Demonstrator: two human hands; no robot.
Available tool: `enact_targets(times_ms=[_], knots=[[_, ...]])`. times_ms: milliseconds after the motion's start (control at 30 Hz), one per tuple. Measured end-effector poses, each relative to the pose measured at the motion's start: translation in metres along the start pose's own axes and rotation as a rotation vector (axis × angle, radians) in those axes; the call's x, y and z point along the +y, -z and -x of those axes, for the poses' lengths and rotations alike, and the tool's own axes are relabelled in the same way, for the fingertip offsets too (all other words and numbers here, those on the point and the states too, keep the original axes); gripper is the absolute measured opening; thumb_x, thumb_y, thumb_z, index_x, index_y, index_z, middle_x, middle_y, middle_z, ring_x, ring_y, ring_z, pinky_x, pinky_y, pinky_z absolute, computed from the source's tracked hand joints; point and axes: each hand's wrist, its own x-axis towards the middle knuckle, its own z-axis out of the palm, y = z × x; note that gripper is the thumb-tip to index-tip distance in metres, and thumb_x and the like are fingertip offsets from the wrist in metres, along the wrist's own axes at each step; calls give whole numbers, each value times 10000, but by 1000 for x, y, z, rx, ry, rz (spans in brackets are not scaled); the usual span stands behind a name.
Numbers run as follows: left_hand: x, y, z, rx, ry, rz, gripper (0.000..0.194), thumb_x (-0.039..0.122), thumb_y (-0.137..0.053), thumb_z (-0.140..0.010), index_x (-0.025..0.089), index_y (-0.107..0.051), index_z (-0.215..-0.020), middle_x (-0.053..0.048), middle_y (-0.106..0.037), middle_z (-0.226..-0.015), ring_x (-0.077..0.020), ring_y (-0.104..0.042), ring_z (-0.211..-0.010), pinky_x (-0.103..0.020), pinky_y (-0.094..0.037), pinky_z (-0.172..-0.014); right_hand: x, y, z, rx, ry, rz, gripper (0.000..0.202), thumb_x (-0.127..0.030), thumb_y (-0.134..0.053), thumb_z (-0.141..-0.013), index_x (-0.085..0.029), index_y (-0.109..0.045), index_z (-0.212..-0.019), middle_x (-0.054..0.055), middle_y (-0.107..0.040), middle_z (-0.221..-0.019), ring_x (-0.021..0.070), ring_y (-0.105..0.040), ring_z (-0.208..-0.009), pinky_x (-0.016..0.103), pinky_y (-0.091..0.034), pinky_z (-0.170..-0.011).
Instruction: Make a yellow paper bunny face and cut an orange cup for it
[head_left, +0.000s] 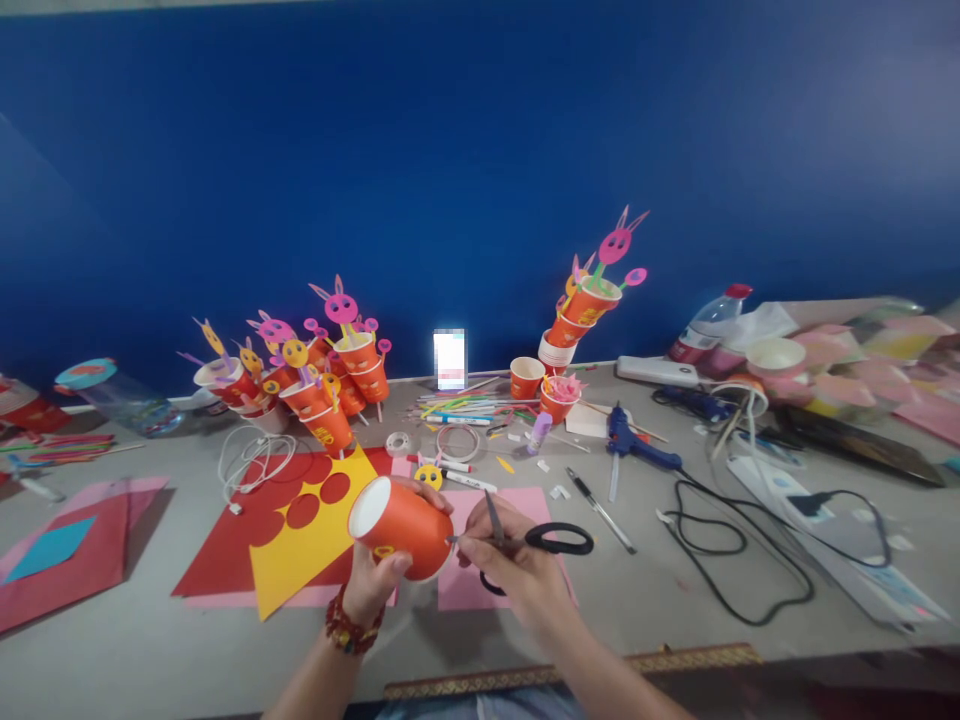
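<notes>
An orange paper cup (414,522) lies tipped sideways in my left hand (375,580), its white mouth facing up and left. My left fingers wrap round it from below and behind. Black-handled scissors (559,538) are in my right hand (517,555), with the blades spread apart. One blade tip touches or nearly touches the cup near its base; I cannot tell whether it has pierced the paper. Beneath both hands lie a pink sheet (480,595) and a yellow sheet (300,550) with round holes cut from it.
Decorated orange cups with bunny faces (360,360) stand at the back left, and another stack (577,310) at the back right. A blue glue gun (634,440), a pen (600,510) and a power strip (832,540) with cables lie to the right. A lit phone (450,360) leans against the blue wall.
</notes>
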Motion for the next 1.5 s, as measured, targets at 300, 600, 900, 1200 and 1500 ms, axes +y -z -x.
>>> enact_targets(times_ms=[300,600,900,1200,1500], knots=[[22,6,-12,-165,93,346,487,658,-587,-796,183,-689,-827,-106,-699,-738,-284,-679,-751,-389,-570,-629,-11,9,-4,-155,98,212,238,-315,-645,-878,-209,-632,-666,3,-558,-708,175,-551,-701,280,-422,-636],[27,5,-16,-221,365,638,435,493,-758,-747,124,-684,-966,-106,-729,-837,-248,-698,-732,-337,-566,-688,-19,21,-13,-403,295,409,285,-328,-545,-952,-200,-605,-704,23,-593,-738,169,-568,-712,270,-444,-649],[20,3,-19,-281,611,757,343,409,-815,-730,113,-697,-855,-61,-704,-714,-167,-662,-603,-249,-538,-592,-27,29,-29,-680,649,693,289,-204,-441,-972,-226,-653,-777,39,-660,-801,169,-606,-746,268,-419,-672],[2,-2,-11,-270,255,883,572,594,-759,-698,146,-663,-1040,-134,-706,-974,-304,-686,-923,-407,-551,-819,-23,33,-18,-417,462,488,157,-190,-559,-889,-219,-645,-760,27,-644,-780,173,-597,-739,274,-442,-664],[5,-3,-16,-135,47,705,676,659,-775,-662,215,-609,-1143,-125,-673,-1065,-328,-642,-1033,-480,-528,-890,-1,17,3,-17,10,56,242,-324,-645,-853,-201,-530,-679,7,-518,-751,158,-533,-673,278,-438,-617]])
